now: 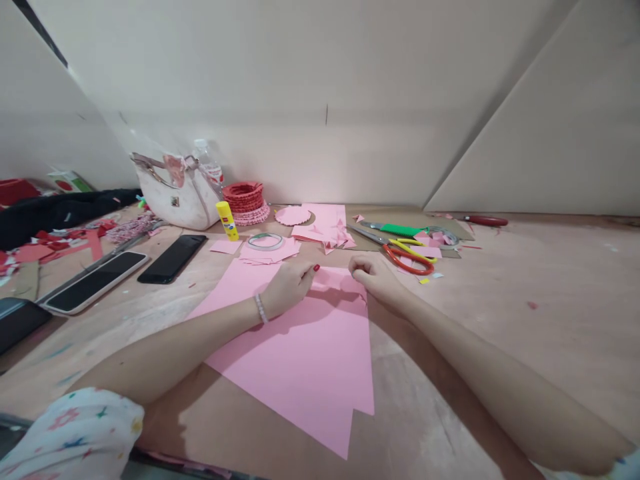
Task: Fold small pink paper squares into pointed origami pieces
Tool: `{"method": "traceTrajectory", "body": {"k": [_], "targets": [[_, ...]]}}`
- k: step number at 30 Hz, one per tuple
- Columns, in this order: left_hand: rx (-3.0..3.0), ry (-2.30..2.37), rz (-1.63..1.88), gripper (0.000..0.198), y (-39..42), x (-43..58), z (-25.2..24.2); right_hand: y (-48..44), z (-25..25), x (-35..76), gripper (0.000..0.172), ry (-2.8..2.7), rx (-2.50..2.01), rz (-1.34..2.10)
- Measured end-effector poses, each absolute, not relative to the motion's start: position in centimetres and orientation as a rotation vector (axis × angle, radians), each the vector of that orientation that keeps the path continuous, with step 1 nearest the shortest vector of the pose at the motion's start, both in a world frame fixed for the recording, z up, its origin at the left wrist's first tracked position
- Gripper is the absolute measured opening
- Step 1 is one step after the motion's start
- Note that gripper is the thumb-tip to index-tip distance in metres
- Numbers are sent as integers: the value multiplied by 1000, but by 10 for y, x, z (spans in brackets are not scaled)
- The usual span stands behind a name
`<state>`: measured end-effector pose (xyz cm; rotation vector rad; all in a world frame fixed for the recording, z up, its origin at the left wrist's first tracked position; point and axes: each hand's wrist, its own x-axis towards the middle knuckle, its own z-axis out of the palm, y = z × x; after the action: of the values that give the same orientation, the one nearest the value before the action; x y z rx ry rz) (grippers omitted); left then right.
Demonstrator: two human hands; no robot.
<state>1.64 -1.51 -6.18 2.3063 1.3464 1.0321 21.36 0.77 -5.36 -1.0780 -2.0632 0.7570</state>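
Bending both hands over a large sheet of pink paper (295, 360), the person leans the forearms inward, so they come from the lower corners of the view and meet near the top edge of this sheet. The left hand (287, 290) lies with its back upward and the fingers curled down, and one red-painted fingernail (317, 267) shows at the front. A beaded bracelet (260, 308) sits around the left wrist. The right hand (377, 277) is also curled, with the knuckles up and the fingers bent toward the left hand. Neither hand is spread, but I cannot tell if the fingers pinch the paper or only touch it. The hands are near to each other, not touching, and the paper between them is lifted and creased at its top edge.

The sheet lies on a brown work table (500, 320). Just above it are loose pink paper pieces (270, 252) with a roll of clear tape (265, 241) on them, and a yellow glue stick (226, 220) stands near. To the right lie scissors with orange and yellow handles (407, 259). On the left are two smartphones (173, 259) (93, 283), and farther back stands a white handbag (175, 190).
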Motion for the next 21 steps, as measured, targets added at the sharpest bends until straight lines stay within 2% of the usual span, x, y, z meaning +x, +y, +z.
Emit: {"method": "traceTrajectory", "body": {"k": [6, 14, 21], "targets": [[2279, 1312, 911, 32, -22, 21, -65, -2, -55, 201, 17, -2174, -1004, 822], [2266, 1226, 845, 32, -29, 23, -63, -2, -61, 199, 19, -2347, -900, 492], [2312, 1242, 823, 30, -29, 21, -63, -9, -58, 198, 21, -2297, -876, 620]]}}
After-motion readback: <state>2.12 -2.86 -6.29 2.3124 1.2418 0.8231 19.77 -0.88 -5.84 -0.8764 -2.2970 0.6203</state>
